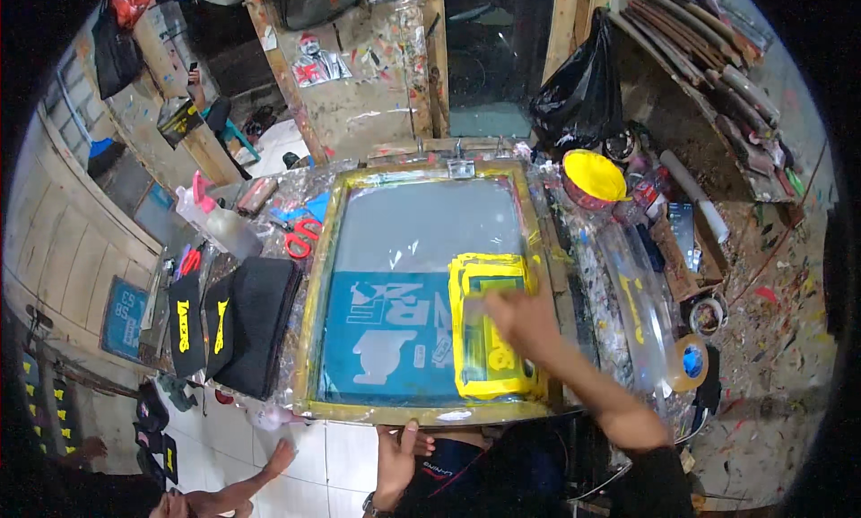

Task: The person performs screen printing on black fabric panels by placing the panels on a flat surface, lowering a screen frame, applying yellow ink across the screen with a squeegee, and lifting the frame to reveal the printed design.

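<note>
A screen printing frame (318, 339) with a yellow-stained wooden rim lies before me, its mesh part grey, part blue with pale stencil shapes. Thick yellow ink (489, 390) makes a rough rectangle around lettering on the mesh's right side. Over the upper part of that ink is my right hand (516, 325), its fingers curled and blurred; what they hold is hidden. At the front rim my left hand (397, 464) has its thumb against the wood and its fingers bent below the edge. A metal clamp (461, 168) sits at the frame's far edge.
Black fabric pieces (256, 325) with yellow prints, red scissors (302, 238) and a bottle (231, 231) lie left. To the right are a bowl of yellow ink (595, 177), a phone (683, 234) and a tape roll (689, 361). Another person's hand (282, 455) reaches in at lower left.
</note>
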Tool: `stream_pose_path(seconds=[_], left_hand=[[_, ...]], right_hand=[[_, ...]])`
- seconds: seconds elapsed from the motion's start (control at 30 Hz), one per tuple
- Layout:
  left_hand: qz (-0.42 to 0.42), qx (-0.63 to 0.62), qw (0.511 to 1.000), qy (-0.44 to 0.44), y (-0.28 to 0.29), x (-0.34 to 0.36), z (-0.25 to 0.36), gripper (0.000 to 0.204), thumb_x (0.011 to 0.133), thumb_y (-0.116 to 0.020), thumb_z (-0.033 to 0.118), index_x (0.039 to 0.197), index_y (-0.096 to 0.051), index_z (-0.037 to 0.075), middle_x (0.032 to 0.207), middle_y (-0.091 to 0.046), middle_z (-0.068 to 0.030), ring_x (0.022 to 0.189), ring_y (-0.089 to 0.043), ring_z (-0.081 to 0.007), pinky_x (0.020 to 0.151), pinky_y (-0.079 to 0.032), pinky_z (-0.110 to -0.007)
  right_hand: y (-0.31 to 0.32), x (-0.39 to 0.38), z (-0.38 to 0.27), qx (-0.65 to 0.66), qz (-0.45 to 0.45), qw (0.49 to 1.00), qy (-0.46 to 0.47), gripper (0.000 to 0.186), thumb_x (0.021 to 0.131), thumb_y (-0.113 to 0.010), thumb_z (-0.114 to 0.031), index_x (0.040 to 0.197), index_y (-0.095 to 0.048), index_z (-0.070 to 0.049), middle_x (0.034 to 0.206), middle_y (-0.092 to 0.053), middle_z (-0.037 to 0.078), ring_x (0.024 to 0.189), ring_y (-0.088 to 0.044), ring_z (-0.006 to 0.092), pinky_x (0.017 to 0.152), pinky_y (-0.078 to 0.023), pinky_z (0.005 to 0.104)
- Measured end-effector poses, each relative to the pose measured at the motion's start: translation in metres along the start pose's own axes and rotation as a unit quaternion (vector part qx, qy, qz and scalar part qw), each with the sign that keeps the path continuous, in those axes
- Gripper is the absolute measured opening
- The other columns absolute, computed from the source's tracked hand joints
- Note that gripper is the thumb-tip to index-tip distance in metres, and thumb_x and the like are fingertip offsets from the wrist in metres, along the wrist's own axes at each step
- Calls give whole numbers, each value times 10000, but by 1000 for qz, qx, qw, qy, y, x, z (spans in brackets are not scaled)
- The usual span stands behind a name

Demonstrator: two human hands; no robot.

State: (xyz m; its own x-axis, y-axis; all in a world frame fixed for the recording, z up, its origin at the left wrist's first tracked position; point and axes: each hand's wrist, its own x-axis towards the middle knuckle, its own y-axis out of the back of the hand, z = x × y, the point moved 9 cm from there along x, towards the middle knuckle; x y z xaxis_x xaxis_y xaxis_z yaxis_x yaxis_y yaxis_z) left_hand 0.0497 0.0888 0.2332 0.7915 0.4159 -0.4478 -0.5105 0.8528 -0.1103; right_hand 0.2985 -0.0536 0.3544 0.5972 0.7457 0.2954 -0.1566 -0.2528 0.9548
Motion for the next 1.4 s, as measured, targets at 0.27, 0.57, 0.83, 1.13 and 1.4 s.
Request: stream_pose_path(seconds=[0.27,0.57,0.83,1.13,1.4], left_hand=[[-19,-26,999,33,-5,-2,8,487,1013,-545,193,1345,-242,7,875,-666,-200,709,-674,-232,611,-581,-336],[-14,-37,999,-4,-6,-2,9,406,1021,-546,224,1278,-344,-16,824,-665,-174,686,-668,-215,618,-567,-324],[-26,-56,980,-189,-5,-39,91,252,1018,-539,204,1109,-397,16,685,-597,-147,587,-618,-231,552,-515,-322],[-10,513,722,-464,-121,-40,214,589,946,-621,214,1446,-363,40,664,-632,-116,565,-637,-232,530,-516,-349],[-172,574,669,-439,-116,-17,66,394,869,-598,83,1263,-592,69,730,-668,-103,578,-649,-276,526,-527,-378]], right_hand=[[4,60,59,14,-43,998,-37,278,856,-669,-245,1034,-533,-79,906,-684,143,864,-666,358,833,-488,514],[35,-89,-60,64,-84,992,73,338,810,-650,-212,1111,-536,-109,874,-635,80,860,-673,279,909,-478,522],[151,-76,-78,-18,189,981,-50,343,845,-687,-411,938,-598,-93,806,-558,46,758,-581,227,945,-387,551],[304,42,-42,-89,383,919,21,451,831,-721,-497,722,-583,-81,609,-521,94,559,-540,296,528,-431,414],[352,126,0,-34,-4,989,-143,552,976,-489,-501,791,-704,-28,604,-570,115,623,-603,114,516,-502,288]])
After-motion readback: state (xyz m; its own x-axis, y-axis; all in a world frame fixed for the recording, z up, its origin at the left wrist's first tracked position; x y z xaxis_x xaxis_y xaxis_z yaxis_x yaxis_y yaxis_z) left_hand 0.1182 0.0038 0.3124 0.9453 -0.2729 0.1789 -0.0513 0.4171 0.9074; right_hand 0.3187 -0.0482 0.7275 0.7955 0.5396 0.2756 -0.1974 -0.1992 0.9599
